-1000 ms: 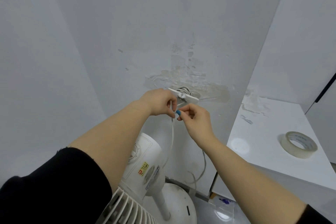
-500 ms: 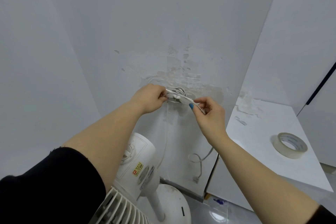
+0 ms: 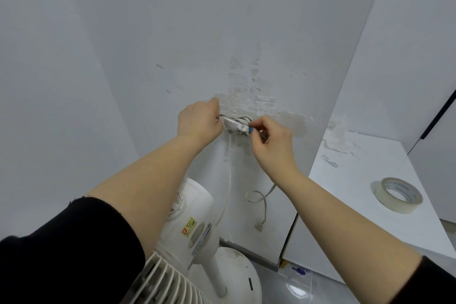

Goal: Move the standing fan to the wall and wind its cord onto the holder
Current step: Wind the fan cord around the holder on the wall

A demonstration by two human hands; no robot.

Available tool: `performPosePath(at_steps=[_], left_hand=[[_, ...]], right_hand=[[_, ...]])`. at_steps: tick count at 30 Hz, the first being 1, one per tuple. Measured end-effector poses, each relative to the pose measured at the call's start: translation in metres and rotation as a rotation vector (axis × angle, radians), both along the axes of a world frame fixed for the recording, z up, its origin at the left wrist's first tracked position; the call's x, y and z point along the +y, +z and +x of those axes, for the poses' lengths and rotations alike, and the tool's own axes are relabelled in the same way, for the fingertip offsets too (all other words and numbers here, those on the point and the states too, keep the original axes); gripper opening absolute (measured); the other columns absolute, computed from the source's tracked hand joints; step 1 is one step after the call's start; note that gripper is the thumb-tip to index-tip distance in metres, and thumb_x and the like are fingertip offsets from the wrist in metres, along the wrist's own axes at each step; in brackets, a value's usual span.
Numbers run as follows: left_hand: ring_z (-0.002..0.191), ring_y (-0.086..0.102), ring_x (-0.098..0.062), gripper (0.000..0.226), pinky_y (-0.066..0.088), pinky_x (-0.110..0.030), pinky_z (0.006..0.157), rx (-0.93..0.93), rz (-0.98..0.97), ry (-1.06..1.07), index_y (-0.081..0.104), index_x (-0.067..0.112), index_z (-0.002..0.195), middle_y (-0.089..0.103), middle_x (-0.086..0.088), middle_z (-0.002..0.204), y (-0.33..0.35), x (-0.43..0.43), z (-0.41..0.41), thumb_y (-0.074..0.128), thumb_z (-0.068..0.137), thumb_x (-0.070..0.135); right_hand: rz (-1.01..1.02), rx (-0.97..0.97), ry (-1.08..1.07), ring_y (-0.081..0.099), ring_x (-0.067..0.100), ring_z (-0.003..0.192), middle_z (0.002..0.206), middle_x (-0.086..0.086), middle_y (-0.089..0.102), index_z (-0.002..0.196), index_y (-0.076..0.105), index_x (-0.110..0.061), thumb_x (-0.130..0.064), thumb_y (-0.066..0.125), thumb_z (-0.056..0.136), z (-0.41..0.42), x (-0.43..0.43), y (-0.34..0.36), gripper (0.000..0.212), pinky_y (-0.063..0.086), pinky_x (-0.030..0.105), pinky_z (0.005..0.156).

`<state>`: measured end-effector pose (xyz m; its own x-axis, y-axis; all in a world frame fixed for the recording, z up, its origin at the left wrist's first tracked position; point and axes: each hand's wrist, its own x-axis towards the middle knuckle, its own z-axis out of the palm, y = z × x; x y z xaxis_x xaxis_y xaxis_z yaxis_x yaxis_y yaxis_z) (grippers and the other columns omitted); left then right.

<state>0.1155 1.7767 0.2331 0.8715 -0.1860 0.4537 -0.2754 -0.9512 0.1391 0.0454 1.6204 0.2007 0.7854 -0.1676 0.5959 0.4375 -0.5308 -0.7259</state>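
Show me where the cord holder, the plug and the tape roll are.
cord holder (image 3: 234, 125), head view, white front plate
plug (image 3: 259, 226), head view, hanging end
tape roll (image 3: 404, 205), head view, outer side

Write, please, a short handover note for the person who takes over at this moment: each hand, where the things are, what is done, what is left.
Left hand: at the left end of the white plastic cord holder on the wall, pinching the thin white fan cord.
Right hand: at the holder's right end, fingers closed on the cord.
White standing fan: already below the holder, against the wall.
Done: fan moved; several turns wound.
Left: a loose loop and the plug end hang below; wind them on.
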Motion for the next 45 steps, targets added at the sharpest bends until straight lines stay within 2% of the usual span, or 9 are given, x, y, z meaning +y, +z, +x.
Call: performPosePath(at_steps=[4,8,13,17,21,26,33,38,45], left_hand=[[0.08,0.06,-0.036,0.014,0.035,-0.033,0.058,-0.142,0.263,-0.065,0.053,0.013,0.099,0.066,-0.01,0.093,-0.002,0.003,0.0,0.045,0.087,0.012],[0.078,0.061,-0.037,0.02,0.038,-0.033,0.06,-0.17,0.203,-0.121,0.057,0.015,0.103,0.069,-0.01,0.092,-0.002,0.009,0.001,0.045,0.087,0.014],[0.06,0.056,-0.033,0.017,0.043,-0.033,0.055,-0.264,0.082,-0.232,0.05,0.017,0.094,0.066,-0.002,0.07,0.005,0.003,-0.009,0.044,0.079,0.023],[0.07,0.062,-0.032,0.022,0.042,-0.031,0.056,-0.179,0.273,-0.375,0.057,0.018,0.093,0.068,-0.003,0.074,0.001,-0.001,-0.011,0.044,0.083,0.032],[0.078,0.063,-0.035,0.028,0.037,-0.032,0.059,-0.117,0.424,-0.253,0.06,0.015,0.098,0.069,-0.01,0.087,0.0,0.004,-0.009,0.037,0.094,0.03],[0.086,0.063,-0.035,0.024,0.036,-0.032,0.062,-0.053,0.444,-0.099,0.061,0.012,0.1,0.067,-0.013,0.096,0.003,-0.001,-0.008,0.04,0.096,0.023],[0.102,0.059,-0.031,0.028,0.041,-0.034,0.072,0.204,0.072,-0.07,0.057,0.021,0.116,0.064,-0.006,0.106,-0.004,0.001,0.003,0.059,0.089,0.03],[0.062,0.052,-0.02,0.023,0.05,-0.039,0.067,0.364,-0.244,-0.182,0.056,0.022,0.092,0.049,0.005,0.059,-0.006,0.01,0.005,0.072,0.078,0.031],[0.053,0.057,-0.016,0.023,0.055,-0.027,0.061,0.504,-0.529,-0.225,0.057,0.007,0.092,0.056,-0.006,0.071,-0.005,0.007,0.005,0.073,0.076,0.004]], right_hand=[[-0.009,-0.009,-0.03,0.047,0.003,0.061,0.071,-0.004,0.059,0.083,0.067,-0.003,0.005,0.054,0.082,0.006,0.008,0.003,0.015,0.037,0.02,0.06],[0.036,0.04,-0.052,0.056,0.014,0.071,0.079,0.0,0.066,0.086,0.069,-0.005,0.003,0.053,0.084,0.011,0.008,0.005,0.017,0.045,0.023,0.067],[0.084,0.055,-0.098,0.059,0.014,0.073,0.081,-0.001,0.067,0.087,0.068,-0.01,-0.002,0.055,0.085,0.019,0.006,0.011,0.015,0.048,0.024,0.07],[0.164,0.05,-0.137,0.056,0.003,0.066,0.077,-0.006,0.064,0.085,0.067,-0.012,-0.008,0.062,0.085,0.024,0.004,0.02,0.006,0.045,0.018,0.064],[0.224,0.044,-0.143,0.053,0.002,0.062,0.069,-0.008,0.061,0.074,0.063,-0.017,-0.011,0.065,0.083,0.023,0.0,0.023,0.011,0.041,0.011,0.058],[0.155,0.051,-0.085,0.051,0.004,0.061,0.072,0.0,0.065,0.075,0.067,-0.011,-0.01,0.065,0.084,0.019,0.001,0.017,0.009,0.042,0.017,0.061],[-0.098,-0.082,-0.108,0.057,0.019,0.074,0.083,0.008,0.065,0.083,0.068,-0.003,0.004,0.055,0.082,0.016,-0.002,0.011,0.014,0.046,0.027,0.07],[-0.017,-0.04,-0.18,0.054,0.017,0.071,0.078,0.006,0.064,0.08,0.066,-0.003,0.0,0.06,0.083,0.014,-0.018,0.006,0.008,0.044,0.026,0.067],[0.031,0.042,-0.28,0.052,0.014,0.069,0.077,0.003,0.062,0.078,0.065,-0.008,-0.004,0.059,0.085,0.005,-0.046,-0.02,0.01,0.039,0.02,0.064]])
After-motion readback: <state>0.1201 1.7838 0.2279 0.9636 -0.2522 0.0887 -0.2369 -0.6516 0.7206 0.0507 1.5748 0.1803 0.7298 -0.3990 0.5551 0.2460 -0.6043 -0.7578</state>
